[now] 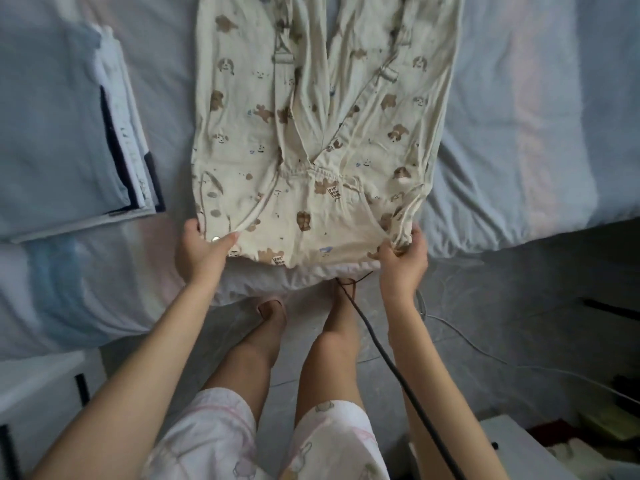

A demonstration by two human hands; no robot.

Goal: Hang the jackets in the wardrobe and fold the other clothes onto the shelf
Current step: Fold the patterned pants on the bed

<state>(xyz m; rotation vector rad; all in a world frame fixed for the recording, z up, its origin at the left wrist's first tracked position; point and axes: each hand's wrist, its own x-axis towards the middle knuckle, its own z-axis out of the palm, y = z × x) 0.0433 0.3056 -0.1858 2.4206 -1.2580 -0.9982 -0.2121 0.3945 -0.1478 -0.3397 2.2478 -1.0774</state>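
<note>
fig.: person at foot of bed, head view, both arms stretched fwd.

(a) cream bear-print garment: lies flat on the bed, roughly centre, long axis running away from the person. near edge sits at the mattress edge. fabric creased, w/ brown bear and dog-face motifs. two straps w/ buckles, one at, lie on the far half. a curved pocket seam and a metal snap are visible at the near left corner.

(b) left hand: grips the near left corner of the garment, thumb on top just beside the snap, fingers curled round the side edge.

(c) right hand: grips the near right corner, fabric bunched between thumb and curled fingers.

(d) stack of folded clothes: on the bed to the left, well apart from the garment. pale blue item on top, white and dark layers showing at its right edge.

(e) black cable: runs from bottom of view up past the right forearm toward the bed edge.

(f) person's printed shorts and bare legs below the arms, feet on the grey floor.

(g) white furniture at lower left, type unclear.
</note>
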